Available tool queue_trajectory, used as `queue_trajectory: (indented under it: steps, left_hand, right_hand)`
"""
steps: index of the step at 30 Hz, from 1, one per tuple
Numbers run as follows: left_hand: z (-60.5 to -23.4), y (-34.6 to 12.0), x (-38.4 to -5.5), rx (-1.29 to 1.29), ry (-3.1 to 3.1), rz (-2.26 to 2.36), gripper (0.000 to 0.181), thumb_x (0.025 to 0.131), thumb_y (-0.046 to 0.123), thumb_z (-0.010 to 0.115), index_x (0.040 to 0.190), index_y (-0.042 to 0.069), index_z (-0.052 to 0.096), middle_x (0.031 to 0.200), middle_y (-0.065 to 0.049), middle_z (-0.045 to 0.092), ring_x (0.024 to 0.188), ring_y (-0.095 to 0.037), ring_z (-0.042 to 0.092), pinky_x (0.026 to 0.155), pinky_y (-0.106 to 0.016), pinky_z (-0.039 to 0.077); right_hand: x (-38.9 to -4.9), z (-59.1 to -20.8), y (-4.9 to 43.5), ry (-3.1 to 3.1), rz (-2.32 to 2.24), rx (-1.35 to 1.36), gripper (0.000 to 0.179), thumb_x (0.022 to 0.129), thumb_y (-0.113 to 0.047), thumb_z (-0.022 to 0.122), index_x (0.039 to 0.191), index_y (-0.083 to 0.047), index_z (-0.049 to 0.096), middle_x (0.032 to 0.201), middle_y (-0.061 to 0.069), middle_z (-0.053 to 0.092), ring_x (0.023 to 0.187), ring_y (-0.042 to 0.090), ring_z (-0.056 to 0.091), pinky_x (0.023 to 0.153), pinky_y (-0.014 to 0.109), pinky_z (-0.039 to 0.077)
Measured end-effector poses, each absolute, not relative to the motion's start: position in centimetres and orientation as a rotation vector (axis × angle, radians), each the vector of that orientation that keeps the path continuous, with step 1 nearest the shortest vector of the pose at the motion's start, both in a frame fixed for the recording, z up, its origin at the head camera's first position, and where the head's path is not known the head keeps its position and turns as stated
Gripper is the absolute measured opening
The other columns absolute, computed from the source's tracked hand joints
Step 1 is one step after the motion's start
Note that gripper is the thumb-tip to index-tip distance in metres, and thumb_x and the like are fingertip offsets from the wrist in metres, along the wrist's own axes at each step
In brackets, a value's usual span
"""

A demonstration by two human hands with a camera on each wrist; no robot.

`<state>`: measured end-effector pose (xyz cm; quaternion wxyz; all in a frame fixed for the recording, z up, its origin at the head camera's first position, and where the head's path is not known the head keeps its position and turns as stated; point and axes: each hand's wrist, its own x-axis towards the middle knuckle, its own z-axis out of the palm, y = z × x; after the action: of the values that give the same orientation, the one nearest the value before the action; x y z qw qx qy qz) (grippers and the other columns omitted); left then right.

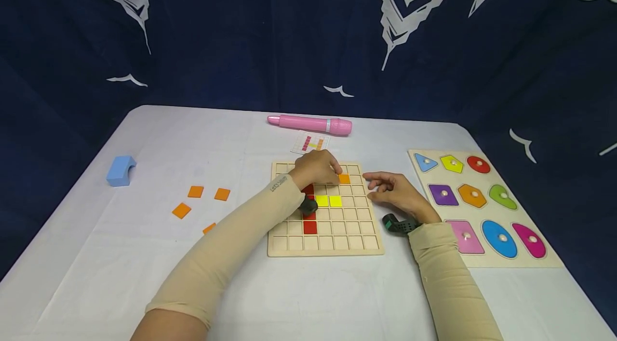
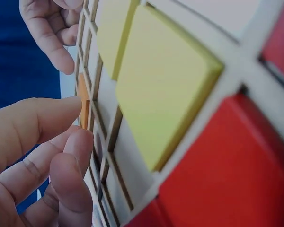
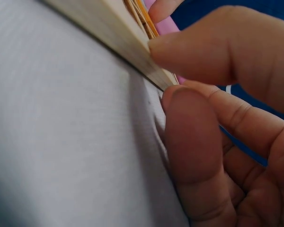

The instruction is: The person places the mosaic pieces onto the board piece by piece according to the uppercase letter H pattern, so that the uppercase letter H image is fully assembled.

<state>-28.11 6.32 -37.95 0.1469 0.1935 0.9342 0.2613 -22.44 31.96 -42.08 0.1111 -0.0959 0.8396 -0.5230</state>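
My left hand (image 1: 315, 168) reaches over a wooden grid board (image 1: 328, 252), its thumb and fingertips at an orange square tile (image 1: 344, 179) that lies in a cell at the upper right. The thumb touches that orange tile (image 2: 84, 111) in the left wrist view. Beside the board, my right hand (image 1: 397, 194) has its fingers apart, with thumb and fingertips touching the board's right edge (image 3: 154, 71). A column of red tiles (image 1: 310, 227) and two yellow tiles (image 1: 328, 201) sit in the grid; my left wrist hides part of the column.
Several loose orange tiles (image 1: 195, 191) lie left of the board, and a blue arch block (image 1: 120, 171) stands farther left. Behind the board are a pattern card (image 1: 310, 142) and a pink pen-shaped object (image 1: 308, 123). A knobbed shape puzzle (image 1: 491, 263) lies at right.
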Motion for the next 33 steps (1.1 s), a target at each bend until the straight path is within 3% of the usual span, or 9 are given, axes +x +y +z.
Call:
queue_trajectory:
  steps: [6, 14, 22, 25, 33]
  left_hand:
    - [-37.6, 5.6, -27.2, 0.592, 2.668, 0.82, 0.024, 0.093, 0.024, 0.08, 0.116, 0.024, 0.084, 0.103, 0.007, 0.077, 0.087, -0.018, 0.065, 0.075, -0.037, 0.049]
    - [-37.5, 3.4, -25.1, 0.771, 2.552, 1.011, 0.025, 0.097, 0.022, 0.078, 0.121, 0.019, 0.083, 0.104, 0.006, 0.079, 0.086, -0.013, 0.066, 0.069, -0.03, 0.046]
    - [-37.5, -0.5, -22.8, 0.936, 2.375, 1.315, 0.027, 0.101, 0.016, 0.074, 0.126, 0.008, 0.08, 0.112, 0.001, 0.08, 0.103, -0.014, 0.069, 0.096, -0.03, 0.055]
    - [-37.2, -1.9, -21.8, 0.957, 2.36, 1.404, 0.025, 0.102, 0.013, 0.073, 0.125, 0.005, 0.08, 0.112, 0.0, 0.08, 0.102, -0.014, 0.069, 0.094, -0.031, 0.056]
    - [-36.5, -6.1, -18.2, 0.97, 2.345, 1.481, 0.023, 0.103, 0.017, 0.073, 0.124, 0.011, 0.08, 0.117, -0.004, 0.08, 0.103, -0.014, 0.069, 0.092, -0.036, 0.054]
  right_hand:
    - [-22.4, -42.0, 32.0, 2.48, -1.523, -0.283, 0.059, 0.092, 0.002, 0.075, 0.147, 0.015, 0.055, 0.108, 0.01, 0.065, 0.082, 0.01, 0.053, 0.072, 0.018, 0.048]
    - [-22.5, -42.0, 32.1, 2.479, -1.52, -0.269, 0.06, 0.092, 0.003, 0.076, 0.147, 0.014, 0.055, 0.11, 0.013, 0.065, 0.082, 0.009, 0.053, 0.072, 0.017, 0.048]
    - [-22.6, -41.9, 31.9, 2.482, -1.511, -0.27, 0.06, 0.092, 0.003, 0.076, 0.147, 0.014, 0.055, 0.11, 0.015, 0.065, 0.083, 0.01, 0.053, 0.073, 0.018, 0.048]
    - [-22.6, -41.9, 31.9, 2.483, -1.513, -0.265, 0.06, 0.092, 0.003, 0.076, 0.147, 0.014, 0.056, 0.109, 0.014, 0.064, 0.083, 0.01, 0.053, 0.073, 0.018, 0.047]
    - [-22.2, -41.9, 31.8, 2.487, -1.525, -0.271, 0.06, 0.091, 0.003, 0.077, 0.146, 0.014, 0.056, 0.109, 0.013, 0.064, 0.083, 0.01, 0.053, 0.073, 0.018, 0.047]
